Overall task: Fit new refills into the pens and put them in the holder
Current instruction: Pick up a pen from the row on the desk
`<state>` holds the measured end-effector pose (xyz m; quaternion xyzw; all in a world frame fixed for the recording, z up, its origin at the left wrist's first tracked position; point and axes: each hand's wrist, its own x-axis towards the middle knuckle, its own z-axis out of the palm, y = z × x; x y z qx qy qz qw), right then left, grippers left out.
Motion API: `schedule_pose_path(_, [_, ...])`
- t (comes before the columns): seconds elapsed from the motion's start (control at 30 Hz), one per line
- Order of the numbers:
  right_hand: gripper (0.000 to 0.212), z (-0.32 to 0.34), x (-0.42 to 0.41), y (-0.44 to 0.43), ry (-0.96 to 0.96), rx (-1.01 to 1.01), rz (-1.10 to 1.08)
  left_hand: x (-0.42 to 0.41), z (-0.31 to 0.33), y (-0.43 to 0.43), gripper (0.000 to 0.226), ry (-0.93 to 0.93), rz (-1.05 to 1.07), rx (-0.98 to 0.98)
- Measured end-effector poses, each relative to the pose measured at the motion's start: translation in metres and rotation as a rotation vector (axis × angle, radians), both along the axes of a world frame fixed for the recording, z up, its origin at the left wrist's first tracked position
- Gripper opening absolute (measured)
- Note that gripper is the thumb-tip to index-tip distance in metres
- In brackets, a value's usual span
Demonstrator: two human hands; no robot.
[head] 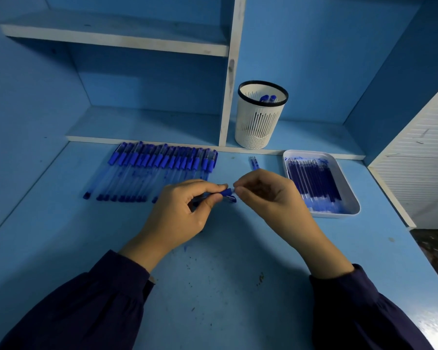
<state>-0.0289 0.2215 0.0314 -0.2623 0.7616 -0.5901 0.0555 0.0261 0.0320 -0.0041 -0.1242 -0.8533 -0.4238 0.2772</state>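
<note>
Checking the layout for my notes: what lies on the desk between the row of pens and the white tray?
In the head view, a few loose refills lie between the row of pens and the tray; otherwise bare desk.

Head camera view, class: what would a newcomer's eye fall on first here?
Two bare hands, left hand and right hand, meet mid-desk on one blue capped pen. Behind-left lies a row of clear blue-capped pens; a white slotted plastic holder stands behind, a white tray of blue refills right.

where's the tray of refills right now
In the head view the white tray sits on the desk at right, just beyond the right hand, below-right of the pen holder.
</note>
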Motion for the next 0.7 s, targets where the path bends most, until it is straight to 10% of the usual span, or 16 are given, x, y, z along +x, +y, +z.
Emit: schedule_pose_path(0.7, [0.019,0.0028,0.0011,0.0012,-0.21,-0.042,0.041,-0.0006,-0.0034,-0.0038,0.021,0.001,-0.002,-0.014])
